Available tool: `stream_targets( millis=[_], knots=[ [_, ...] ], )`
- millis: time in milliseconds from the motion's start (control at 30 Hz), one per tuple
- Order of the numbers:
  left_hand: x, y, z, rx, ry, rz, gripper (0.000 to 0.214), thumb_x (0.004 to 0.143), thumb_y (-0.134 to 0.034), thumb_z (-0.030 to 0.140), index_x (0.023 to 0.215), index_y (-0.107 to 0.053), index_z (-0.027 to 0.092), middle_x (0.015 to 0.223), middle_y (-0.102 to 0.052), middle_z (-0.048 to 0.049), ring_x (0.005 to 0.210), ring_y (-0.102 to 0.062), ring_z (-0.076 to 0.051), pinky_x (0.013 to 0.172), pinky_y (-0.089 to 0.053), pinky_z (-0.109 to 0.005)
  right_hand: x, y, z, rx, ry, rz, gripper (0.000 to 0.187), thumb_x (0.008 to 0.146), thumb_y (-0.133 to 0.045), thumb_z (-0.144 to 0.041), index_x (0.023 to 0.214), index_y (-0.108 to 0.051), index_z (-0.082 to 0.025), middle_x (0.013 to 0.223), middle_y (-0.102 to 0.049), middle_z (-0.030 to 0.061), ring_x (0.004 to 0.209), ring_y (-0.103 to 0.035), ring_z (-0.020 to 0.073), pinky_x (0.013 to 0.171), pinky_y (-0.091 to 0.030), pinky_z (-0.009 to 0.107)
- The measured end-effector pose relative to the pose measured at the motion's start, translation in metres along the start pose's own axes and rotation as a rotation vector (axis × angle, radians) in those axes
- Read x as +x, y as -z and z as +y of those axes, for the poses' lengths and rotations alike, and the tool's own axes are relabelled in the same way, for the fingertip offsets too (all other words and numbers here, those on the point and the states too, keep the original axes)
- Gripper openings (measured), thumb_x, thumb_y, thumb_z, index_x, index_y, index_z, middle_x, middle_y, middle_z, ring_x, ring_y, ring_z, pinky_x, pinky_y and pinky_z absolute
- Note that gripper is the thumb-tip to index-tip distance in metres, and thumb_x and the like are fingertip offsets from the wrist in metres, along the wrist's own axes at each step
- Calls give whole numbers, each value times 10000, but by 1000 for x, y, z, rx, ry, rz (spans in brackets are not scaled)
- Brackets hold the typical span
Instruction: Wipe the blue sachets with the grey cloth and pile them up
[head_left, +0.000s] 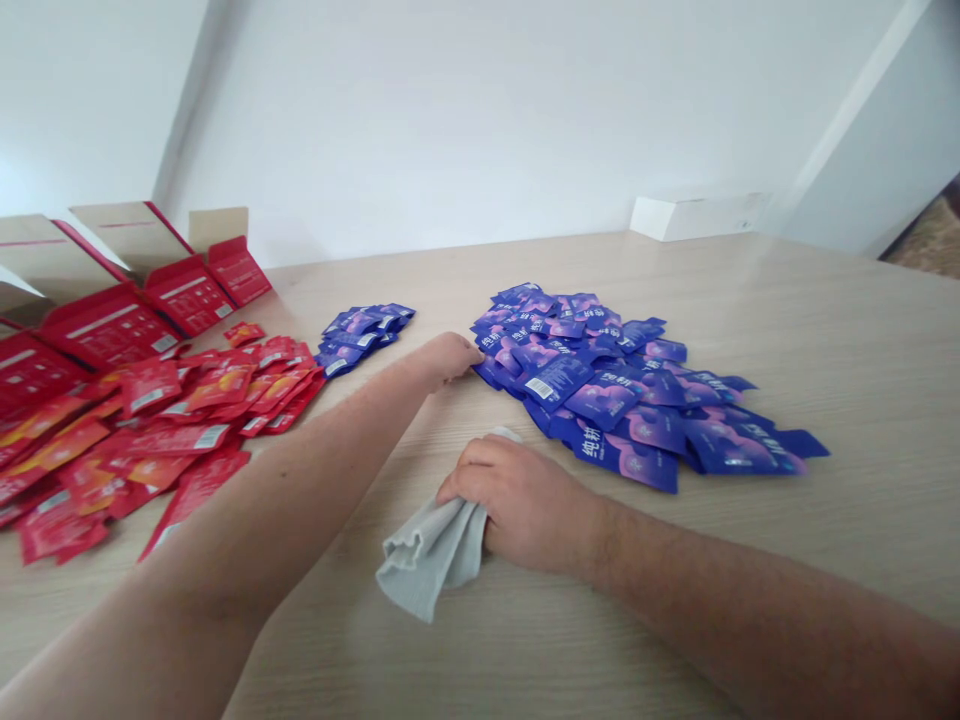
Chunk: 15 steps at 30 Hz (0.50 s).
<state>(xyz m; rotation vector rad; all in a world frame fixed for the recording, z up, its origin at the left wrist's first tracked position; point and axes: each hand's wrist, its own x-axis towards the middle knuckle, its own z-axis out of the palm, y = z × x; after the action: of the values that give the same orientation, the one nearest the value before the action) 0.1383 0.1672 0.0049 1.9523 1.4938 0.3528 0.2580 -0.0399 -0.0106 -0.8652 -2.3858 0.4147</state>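
Grip of the right hand clamped on a crumpled grey cloth on the wood-grain table; left hand, curled, hold unclear, touching a heap of glossy blue foil sachets bearing barcodes and Chinese characters. Glossy red sachets lie leftward, beside red cartons.

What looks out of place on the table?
One red sachet lies apart from the red pile, up near the boxes. The grey cloth in the right hand also stands out among the packaging.
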Motion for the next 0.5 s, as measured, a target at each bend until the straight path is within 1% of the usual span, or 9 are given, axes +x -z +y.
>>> stream_targets(
  millis=[100,200,367,433,500],
  knots=[
    [-15,16,-16,-49,33,3,257,784,-646,410,678,-565,191,499,-474,18,384,-359,-97,436,-257,-260,0,0,-1,3,2,3,220,848,-664,-162,1062,-705,-193,978,-682,50,958,-593,202,907,-428,331],
    [-39,31,-36,-86,55,3,257,785,-634,423,696,-549,197,499,-476,17,379,-364,-98,420,-240,-249,0,1,-3,4,-1,1,220,848,-660,-154,1060,-707,-191,980,-684,54,962,-596,204,910,-431,331],
    [-95,43,-68,-220,127,-66,289,793,-626,475,732,-539,207,499,-458,41,387,-368,-93,389,-221,-227,3,1,-7,15,-3,-4,223,847,-655,-141,1061,-704,-184,992,-684,60,975,-598,206,907,-439,331],
    [-121,46,-76,-233,150,-101,306,802,-610,500,745,-540,208,499,-464,44,386,-364,-93,383,-224,-224,4,1,-9,21,-6,-7,225,841,-657,-129,1055,-701,-182,991,-685,57,971,-600,207,897,-444,332],
    [-146,48,-81,-220,169,-133,300,797,-610,497,764,-558,204,503,-479,45,393,-371,-94,389,-253,-222,5,0,-11,18,-20,17,233,829,-661,-115,1048,-699,-186,993,-684,55,974,-598,210,901,-444,342]
  ],
)
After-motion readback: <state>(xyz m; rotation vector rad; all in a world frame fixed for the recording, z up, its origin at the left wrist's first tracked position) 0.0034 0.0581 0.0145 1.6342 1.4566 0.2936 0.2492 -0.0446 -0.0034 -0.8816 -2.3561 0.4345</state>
